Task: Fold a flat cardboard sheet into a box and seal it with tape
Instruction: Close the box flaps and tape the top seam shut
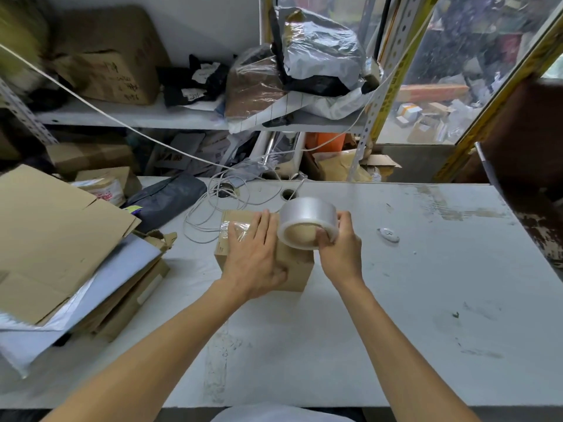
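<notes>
A small brown cardboard box (297,271) stands folded on the white table (396,300). My left hand (254,257) lies flat on its top, fingers spread, pressing on a strip of clear tape (236,231) that runs across the top to the box's left edge. My right hand (338,251) grips a roll of clear tape (307,222) just above the box's right end, thumb inside the core. The box's top seam is hidden under my left hand.
A pile of flat cardboard sheets (51,239) and white mailers lies at the left. A coiled white cable (219,202) sits behind the box. A small white object (388,235) rests to the right. Cluttered shelves (152,117) stand behind the table.
</notes>
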Demonstrator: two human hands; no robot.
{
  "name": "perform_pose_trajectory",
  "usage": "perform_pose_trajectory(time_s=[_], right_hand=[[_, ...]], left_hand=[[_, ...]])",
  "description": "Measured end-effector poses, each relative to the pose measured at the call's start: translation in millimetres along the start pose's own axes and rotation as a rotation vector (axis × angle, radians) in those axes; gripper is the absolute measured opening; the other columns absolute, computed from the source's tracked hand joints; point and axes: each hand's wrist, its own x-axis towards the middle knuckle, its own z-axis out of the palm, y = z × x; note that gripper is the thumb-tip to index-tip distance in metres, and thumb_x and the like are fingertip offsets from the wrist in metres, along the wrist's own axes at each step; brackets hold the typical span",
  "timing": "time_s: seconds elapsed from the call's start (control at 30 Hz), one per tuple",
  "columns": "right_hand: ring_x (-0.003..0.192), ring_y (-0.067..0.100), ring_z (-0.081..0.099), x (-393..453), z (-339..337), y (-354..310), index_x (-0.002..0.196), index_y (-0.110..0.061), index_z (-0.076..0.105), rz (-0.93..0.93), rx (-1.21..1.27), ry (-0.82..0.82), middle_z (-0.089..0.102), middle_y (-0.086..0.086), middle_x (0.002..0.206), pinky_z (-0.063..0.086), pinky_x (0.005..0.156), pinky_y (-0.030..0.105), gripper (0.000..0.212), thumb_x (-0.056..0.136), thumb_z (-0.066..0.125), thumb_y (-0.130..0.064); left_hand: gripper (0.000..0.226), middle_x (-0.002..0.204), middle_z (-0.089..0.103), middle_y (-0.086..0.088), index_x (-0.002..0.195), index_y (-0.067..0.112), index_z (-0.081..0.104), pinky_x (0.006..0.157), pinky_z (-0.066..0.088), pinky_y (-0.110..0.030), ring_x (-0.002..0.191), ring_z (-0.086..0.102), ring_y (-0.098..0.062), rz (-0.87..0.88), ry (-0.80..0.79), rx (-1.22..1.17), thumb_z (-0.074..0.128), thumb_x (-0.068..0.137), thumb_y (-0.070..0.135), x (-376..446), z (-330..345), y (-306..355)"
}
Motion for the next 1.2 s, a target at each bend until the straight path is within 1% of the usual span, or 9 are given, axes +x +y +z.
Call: perform_pose_trajectory(time_s=[0.27, 0.5, 0.6, 0.67, 0.73, 0.8, 0.97, 1.1, 1.2], right_hand=[[0.091, 0.024, 0.054, 19, -20, -4, 0.111, -0.013, 0.044, -0.074, -0.074, -0.157, 0.054, 0.002, 0.101, 0.042, 0.067, 0.032, 0.030, 0.089, 0.057, 0.001], [0.089, 0.026, 0.053, 23, -47, 15, 0.118, -0.014, 0.044, -0.147, -0.280, -0.090, 0.052, 0.003, 0.100, 0.051, 0.067, 0.042, 0.046, 0.080, 0.058, 0.008], [0.091, 0.024, 0.054, 19, -51, 21, 0.121, -0.015, 0.047, -0.154, -0.281, -0.042, 0.057, 0.007, 0.105, 0.052, 0.066, 0.038, 0.047, 0.081, 0.062, 0.006], [0.088, 0.021, 0.055, 16, -48, 24, 0.122, -0.018, 0.051, -0.047, -0.138, 0.012, 0.058, 0.003, 0.106, 0.050, 0.064, 0.031, 0.045, 0.083, 0.067, -0.002], [0.090, 0.022, 0.061, 13, -42, 25, 0.120, -0.025, 0.053, 0.138, 0.139, 0.031, 0.060, 0.001, 0.107, 0.055, 0.069, 0.036, 0.045, 0.082, 0.075, -0.014], [0.094, 0.027, 0.063, 9, -30, 26, 0.110, -0.023, 0.056, 0.272, 0.465, 0.034, 0.062, 0.004, 0.104, 0.058, 0.073, 0.045, 0.038, 0.080, 0.078, -0.014], [0.098, 0.023, 0.064, -3, 3, 20, 0.111, -0.015, 0.059, 0.502, 1.000, 0.152, 0.064, 0.010, 0.107, 0.059, 0.067, 0.031, 0.038, 0.081, 0.070, 0.004], [0.100, 0.026, 0.064, -7, 24, 23, 0.108, -0.009, 0.063, 0.647, 1.134, 0.127, 0.067, 0.012, 0.106, 0.057, 0.067, 0.025, 0.029, 0.082, 0.069, 0.002], [0.100, 0.028, 0.066, -6, 25, 25, 0.110, -0.003, 0.064, 0.585, 1.085, 0.106, 0.069, 0.014, 0.103, 0.058, 0.072, 0.027, 0.026, 0.084, 0.069, -0.002]], left_hand=[[0.103, 0.166, -0.012, -0.008, 0.157, 0.012, -0.008, 0.118, 0.004, -0.061, 0.154, -0.008, -0.024, 0.052, -0.039, 0.018, 0.049, 0.084, 0.058, 1, 1, -12], [0.095, 0.165, -0.018, -0.008, 0.155, 0.012, -0.015, 0.121, -0.002, -0.049, 0.153, -0.014, -0.024, 0.064, -0.106, 0.000, 0.046, 0.094, 0.051, 7, -1, -15], [0.095, 0.164, -0.021, -0.011, 0.154, 0.015, -0.019, 0.121, -0.004, -0.050, 0.152, -0.018, -0.027, 0.069, -0.161, -0.005, 0.045, 0.095, 0.052, 8, -6, -14], [0.099, 0.163, -0.019, -0.017, 0.154, 0.026, -0.020, 0.119, -0.002, -0.055, 0.151, -0.017, -0.034, 0.060, -0.206, -0.021, 0.050, 0.091, 0.055, 11, -11, -8], [0.105, 0.162, -0.013, -0.023, 0.153, 0.033, -0.020, 0.116, 0.001, -0.062, 0.150, -0.011, -0.041, 0.050, -0.207, -0.021, 0.054, 0.085, 0.059, 14, -14, 2], [0.105, 0.162, -0.009, -0.026, 0.155, 0.026, -0.015, 0.117, 0.001, -0.061, 0.150, -0.007, -0.041, 0.062, -0.165, -0.010, 0.053, 0.083, 0.061, 17, -12, 10], [0.099, 0.165, -0.007, -0.020, 0.155, 0.000, -0.002, 0.124, 0.002, -0.044, 0.153, -0.008, -0.029, 0.148, -0.025, 0.004, 0.044, 0.083, 0.049, 18, 3, 19], [0.101, 0.166, -0.008, -0.013, 0.157, 0.010, -0.007, 0.124, 0.003, -0.045, 0.154, -0.009, -0.025, 0.147, 0.006, -0.018, 0.044, 0.080, 0.050, 18, 5, 18], [0.103, 0.167, -0.008, -0.007, 0.157, 0.014, -0.008, 0.123, 0.005, -0.047, 0.154, -0.009, -0.025, 0.151, -0.011, -0.001, 0.047, 0.080, 0.054, 18, 5, 18]])
